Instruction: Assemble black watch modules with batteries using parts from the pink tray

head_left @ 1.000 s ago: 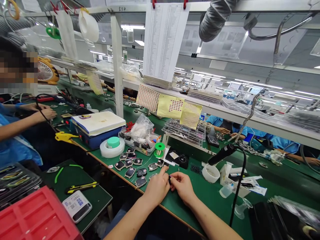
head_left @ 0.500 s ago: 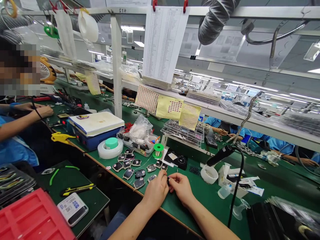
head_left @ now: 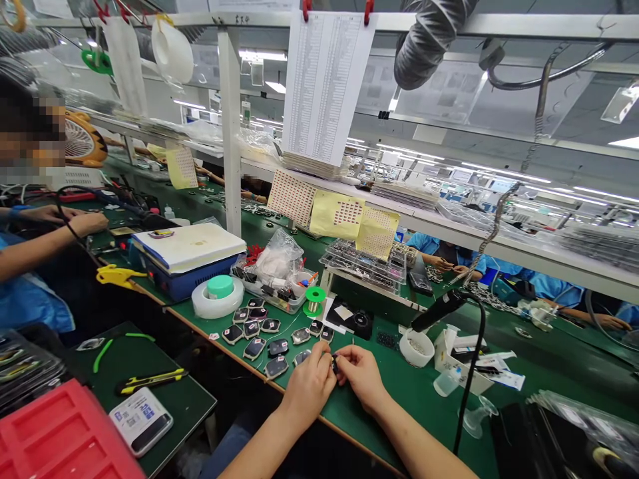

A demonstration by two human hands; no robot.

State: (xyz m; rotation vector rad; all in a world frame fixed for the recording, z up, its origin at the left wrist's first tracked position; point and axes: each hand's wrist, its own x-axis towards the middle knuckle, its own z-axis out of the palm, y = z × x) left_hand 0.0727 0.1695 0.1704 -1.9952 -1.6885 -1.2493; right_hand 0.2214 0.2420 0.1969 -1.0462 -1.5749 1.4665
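Note:
My left hand [head_left: 310, 382] and my right hand [head_left: 364, 376] meet above the front edge of the green bench. Between their fingertips is a small dark part [head_left: 334, 363], mostly covered by the fingers, so its kind does not show. Both hands have their fingers closed around it. Just left of my left hand lie several dark watch faces [head_left: 276, 366] with metallic rims, some bearing small white-and-red stickers. One of them [head_left: 301, 357] is partly hidden behind my left hand. A green spool of solder wire [head_left: 314, 303] stands behind them.
Right of my hands are a white round tub [head_left: 416, 350], a black-handled tool [head_left: 439, 310] with a hanging cord, and a white box [head_left: 464, 359]. A parts tray [head_left: 269, 286], tape roll [head_left: 218, 299] and blue box [head_left: 184, 266] sit left. A co-worker's hands [head_left: 74, 219] are far left.
The view has shifted slightly, moving the scene a little left. Both hands stay together around the dark part, with only slight finger movement.

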